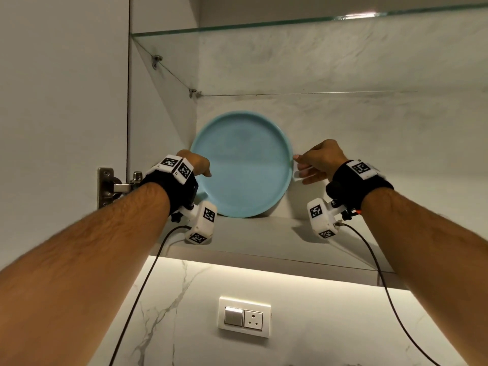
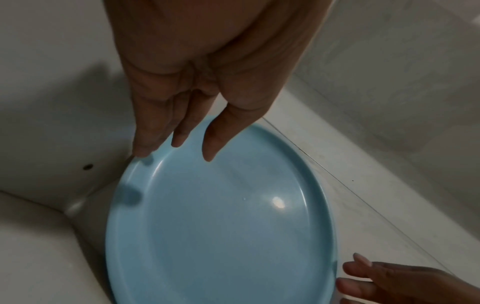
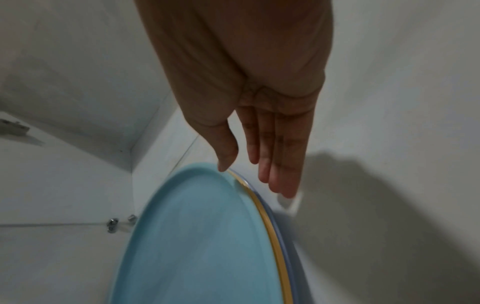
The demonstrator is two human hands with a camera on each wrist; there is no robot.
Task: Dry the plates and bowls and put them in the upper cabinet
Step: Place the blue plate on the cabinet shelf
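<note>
While both forearms are raised into the open upper cabinet point(image 1: 163, 107), a light blue plate point(image 1: 241, 167) is seen standing on edge on the cabinet's bottom shelf point(image 1: 264, 239), leaned back toward the rear wall near the left corner. In the right wrist view, a thin yellow rim point(image 3: 262, 207) and a darker blue edge are seen just behind the blue plate, so further plates appear to be stacked behind it; how many cannot be told.

The left hand point(image 1: 196, 165) is held at the plate's left rim with its grip spread and the fingers point(image 2: 145, 144) straight; in the left wrist view one fingertip is seen at the rim, while the thumb is extended over the plate's face. Nothing is clasped by it.

The right hand point(image 1: 320, 161) is placed at the plate's right rim, its grip likewise relaxed and extended. The thumb tip is seen touching the rim in the right wrist view, and the fingers point(image 3: 280, 164) are stretched past the edge, behind the plate. Whether they touch the back plates cannot be told.

A glass shelf point(image 1: 303, 25) is fitted above, a hinge point(image 1: 116, 186) is mounted on the cabinet's left side, and a wall socket point(image 1: 244, 317) is set below on the marble backsplash.
</note>
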